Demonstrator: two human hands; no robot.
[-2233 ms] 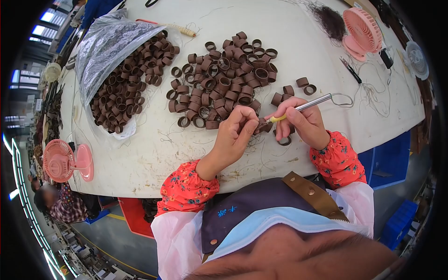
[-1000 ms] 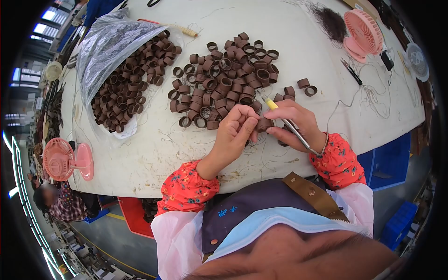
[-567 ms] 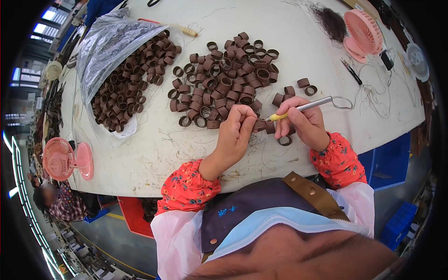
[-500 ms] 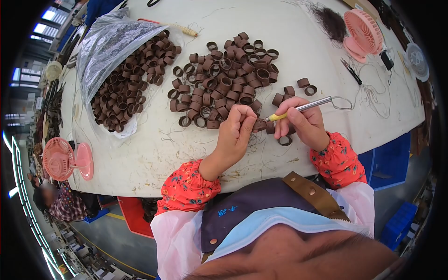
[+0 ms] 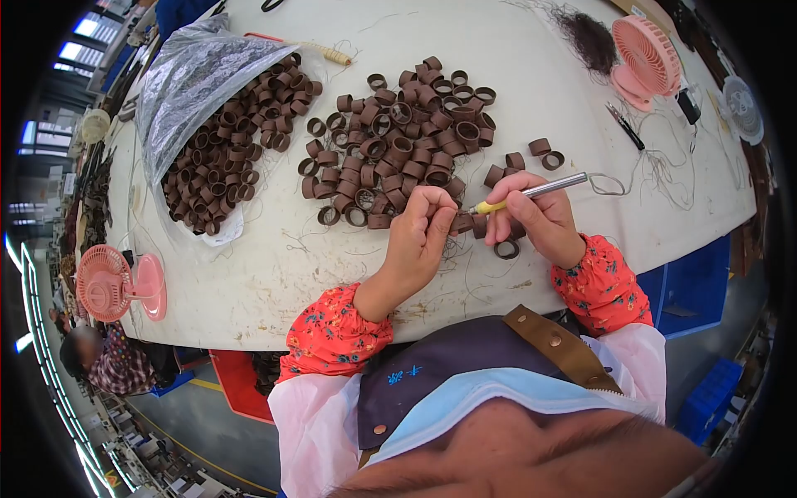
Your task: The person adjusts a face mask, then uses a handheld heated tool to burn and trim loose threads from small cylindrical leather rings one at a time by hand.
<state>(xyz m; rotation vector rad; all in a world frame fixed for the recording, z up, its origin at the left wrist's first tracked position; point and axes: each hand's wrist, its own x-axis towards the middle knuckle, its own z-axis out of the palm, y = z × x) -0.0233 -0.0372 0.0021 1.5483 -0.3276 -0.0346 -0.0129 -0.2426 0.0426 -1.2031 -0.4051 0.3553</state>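
Observation:
My left hand (image 5: 422, 235) is closed, pinching a small brown ring (image 5: 459, 223), a short loop of leather-like strip, between thumb and fingertips. The fingers of my right hand (image 5: 538, 220) close round a pen-shaped tool (image 5: 552, 186) with a silver barrel, a yellow grip and a wire loop at its back end. Its thin tip points left and meets the ring or lies right beside it; exact contact is too small to tell. Below my right fingers lies another brown ring (image 5: 506, 249). Just beyond both hands spreads a loose pile of brown rings (image 5: 398, 149).
A clear plastic bag (image 5: 195, 79) spills more rings at left. Pink fans (image 5: 647, 58) stand at back right and front left (image 5: 105, 282). Black-handled snips (image 5: 627, 127), loose threads and a wooden-handled tool (image 5: 332, 55) lie on the white table (image 5: 249, 290). A person (image 5: 116, 361) sits at far left.
My right hand has shifted very slightly left with the pen-shaped tool, whose tip is now a little higher and closer to my left fingers. My left hand stays in place.

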